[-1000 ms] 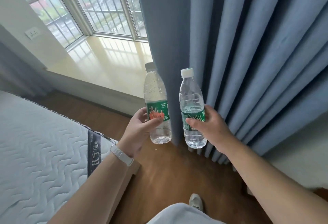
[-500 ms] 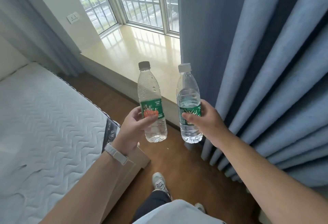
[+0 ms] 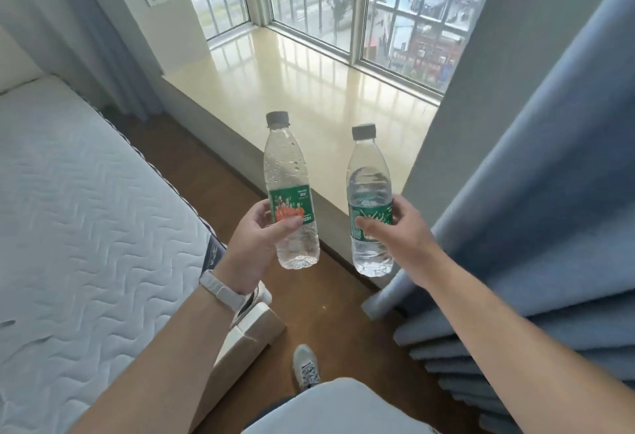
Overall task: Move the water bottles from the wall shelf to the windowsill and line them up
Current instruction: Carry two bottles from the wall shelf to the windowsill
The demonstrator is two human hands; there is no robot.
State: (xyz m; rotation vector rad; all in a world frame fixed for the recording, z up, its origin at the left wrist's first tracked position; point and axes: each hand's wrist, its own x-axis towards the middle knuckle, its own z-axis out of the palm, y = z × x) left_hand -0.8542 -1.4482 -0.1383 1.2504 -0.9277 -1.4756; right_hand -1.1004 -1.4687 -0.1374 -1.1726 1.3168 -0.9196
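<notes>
**Two bottles up in the air, close to the sill**

Head view: The left hand [image 3: 261, 237] grips the left bottle [image 3: 288, 172] round its green label. The right hand [image 3: 395, 230] grips the right bottle [image 3: 369, 172] the same way. The fingers [image 3: 263, 208] of both hands are curled round the bottles. Both bottles are upright in the air, side by side but apart, near the front edge of the sill [image 3: 309, 90]. No bottle stands on the sill yet.

The sill looks smooth and shiny. A bottle put down too near the edge could tip and drop to the floor [image 3: 309, 303]. The curtain [image 3: 532, 193] hangs just beside the right arm and could brush the right bottle over. If both go down together, they could bump.
</notes>
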